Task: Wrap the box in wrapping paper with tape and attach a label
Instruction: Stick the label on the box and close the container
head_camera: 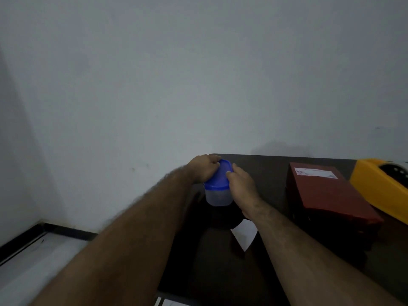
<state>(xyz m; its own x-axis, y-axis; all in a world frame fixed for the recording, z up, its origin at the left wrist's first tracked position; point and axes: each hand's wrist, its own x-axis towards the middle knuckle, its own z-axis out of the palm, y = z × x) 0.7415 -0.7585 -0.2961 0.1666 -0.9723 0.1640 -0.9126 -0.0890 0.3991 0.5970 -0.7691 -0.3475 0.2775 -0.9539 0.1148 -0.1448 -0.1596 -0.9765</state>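
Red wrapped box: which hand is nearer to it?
Right. The right hand holds the blue-lidded container, left of the red wrapped box; the left hand is beyond it.

Both hands, left hand (204, 166) and right hand (241, 184), grip a blue-lidded container (218, 184) beside the wrapped box (326, 191).

Dim room, plain pale wall (198, 74), dark table (276, 171), light floor (33, 272), dark skirting (66, 230)
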